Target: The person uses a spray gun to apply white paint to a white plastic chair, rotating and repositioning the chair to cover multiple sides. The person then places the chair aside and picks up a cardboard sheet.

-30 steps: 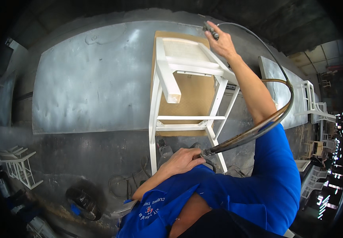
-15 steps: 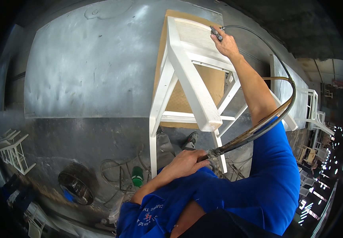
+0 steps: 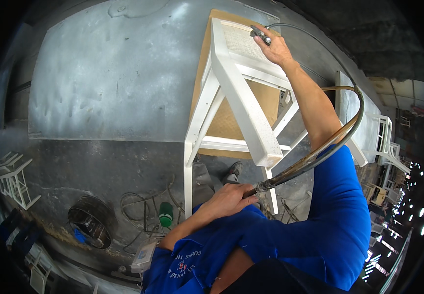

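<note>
Grey floor [image 3: 109, 164] | right hand [image 3: 276, 50] wraps spray gun [image 3: 261, 36], chair [image 3: 246, 110] just leftward | left hand [image 3: 229, 199] grips hose [image 3: 283, 177]

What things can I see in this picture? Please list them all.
Chair: one, white, centre
Board: one, tan, behind the chair
Large panel: one, grey, upper left
Tub: one, dark, floor at lower left
Cylindrical item: one, green, right of the tub
Other furniture: several, mostly white, both edges
Handheld tool: one, metallic, near chair's top
Hoses: several, amber and dark, right of centre
Shirt: one, blue, bottom
Left grip: one, bare, closed on hoses
Right grip: one, bare, closed on tool
</note>
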`<state>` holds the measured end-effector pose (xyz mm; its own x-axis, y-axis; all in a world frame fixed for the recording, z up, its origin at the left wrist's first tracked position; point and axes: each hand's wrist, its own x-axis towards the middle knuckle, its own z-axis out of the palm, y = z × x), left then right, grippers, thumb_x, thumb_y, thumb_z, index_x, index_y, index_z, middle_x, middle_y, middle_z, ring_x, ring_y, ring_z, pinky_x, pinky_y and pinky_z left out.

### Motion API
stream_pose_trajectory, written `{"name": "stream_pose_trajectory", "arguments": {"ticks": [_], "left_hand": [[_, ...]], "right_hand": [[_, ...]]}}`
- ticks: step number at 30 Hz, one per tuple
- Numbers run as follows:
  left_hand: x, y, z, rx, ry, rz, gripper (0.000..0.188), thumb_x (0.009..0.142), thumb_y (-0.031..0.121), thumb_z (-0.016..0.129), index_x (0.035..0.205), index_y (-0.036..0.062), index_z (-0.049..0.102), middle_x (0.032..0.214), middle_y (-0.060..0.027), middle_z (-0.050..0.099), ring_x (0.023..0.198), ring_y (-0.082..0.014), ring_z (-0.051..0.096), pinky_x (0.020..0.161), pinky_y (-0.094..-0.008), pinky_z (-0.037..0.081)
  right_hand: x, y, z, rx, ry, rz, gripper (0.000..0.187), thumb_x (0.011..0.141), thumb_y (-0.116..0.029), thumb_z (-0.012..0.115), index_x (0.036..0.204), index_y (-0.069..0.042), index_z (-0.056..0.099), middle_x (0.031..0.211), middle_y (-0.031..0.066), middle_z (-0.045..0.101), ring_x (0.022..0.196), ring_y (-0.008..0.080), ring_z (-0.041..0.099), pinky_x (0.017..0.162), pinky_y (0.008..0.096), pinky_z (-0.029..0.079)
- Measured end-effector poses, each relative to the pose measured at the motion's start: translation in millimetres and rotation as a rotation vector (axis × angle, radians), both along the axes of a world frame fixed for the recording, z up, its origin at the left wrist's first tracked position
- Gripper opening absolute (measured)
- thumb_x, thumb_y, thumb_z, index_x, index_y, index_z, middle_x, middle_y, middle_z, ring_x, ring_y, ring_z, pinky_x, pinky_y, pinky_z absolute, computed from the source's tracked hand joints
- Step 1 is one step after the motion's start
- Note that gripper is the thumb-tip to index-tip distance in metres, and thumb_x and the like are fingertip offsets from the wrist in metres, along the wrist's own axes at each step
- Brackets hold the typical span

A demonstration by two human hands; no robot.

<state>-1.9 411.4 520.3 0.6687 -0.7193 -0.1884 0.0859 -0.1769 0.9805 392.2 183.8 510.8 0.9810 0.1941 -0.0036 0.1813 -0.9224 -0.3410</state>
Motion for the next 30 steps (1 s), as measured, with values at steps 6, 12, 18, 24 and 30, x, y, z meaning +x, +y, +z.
{"name": "stream_pose_trajectory", "arguments": {"ticks": [6, 12, 18, 24, 30], "left_hand": [[0, 4, 0, 0.004, -0.004, -0.028, 0.049, 0.100, 0.043, 0.063, 0.119, -0.0014, 0.064, 0.099, -0.0260, 0.072, 0.095, -0.0465, 0.068, 0.083, -0.0531, 0.053], [0, 2, -1, 0.008, -0.002, -0.061, 0.048, 0.101, 0.045, 0.061, 0.118, -0.0004, 0.062, 0.103, -0.0262, 0.071, 0.097, -0.0471, 0.067, 0.085, -0.0532, 0.053], [-3, -5, -2, -0.011, 0.010, -0.063, 0.049, 0.101, 0.046, 0.060, 0.118, 0.0003, 0.062, 0.104, -0.0259, 0.072, 0.098, -0.0470, 0.068, 0.085, -0.0531, 0.053], [-6, -5, -4, -0.014, 0.015, -0.039, 0.049, 0.101, 0.047, 0.060, 0.117, 0.0000, 0.062, 0.104, -0.0261, 0.072, 0.097, -0.0470, 0.068, 0.084, -0.0531, 0.054], [-7, -9, -8, -0.015, 0.014, -0.032, 0.049, 0.101, 0.046, 0.061, 0.115, -0.0002, 0.062, 0.102, -0.0258, 0.072, 0.096, -0.0473, 0.068, 0.083, -0.0533, 0.053]], "right_hand": [[-2, -37, 13, -0.142, 0.061, -0.108, 0.057, 0.101, -0.053, 0.058, 0.152, -0.028, 0.051, 0.126, 0.0233, 0.070, 0.122, 0.0429, 0.064, 0.108, 0.0481, 0.049], [-3, -66, 14, -0.188, 0.077, -0.154, 0.057, 0.101, -0.053, 0.058, 0.152, -0.028, 0.051, 0.124, 0.0252, 0.071, 0.121, 0.0439, 0.064, 0.107, 0.0486, 0.050], [2, -76, 2, -0.198, 0.084, -0.183, 0.058, 0.101, -0.053, 0.058, 0.152, -0.027, 0.051, 0.123, 0.0266, 0.070, 0.122, 0.0455, 0.062, 0.107, 0.0489, 0.049], [4, -63, 3, -0.163, 0.096, -0.168, 0.057, 0.100, -0.054, 0.058, 0.150, -0.027, 0.053, 0.123, 0.0265, 0.070, 0.121, 0.0453, 0.063, 0.106, 0.0490, 0.050], [1, -25, 18, -0.031, 0.140, -0.131, 0.057, 0.100, -0.055, 0.058, 0.151, -0.029, 0.053, 0.122, 0.0224, 0.072, 0.121, 0.0413, 0.065, 0.105, 0.0477, 0.051]]}}
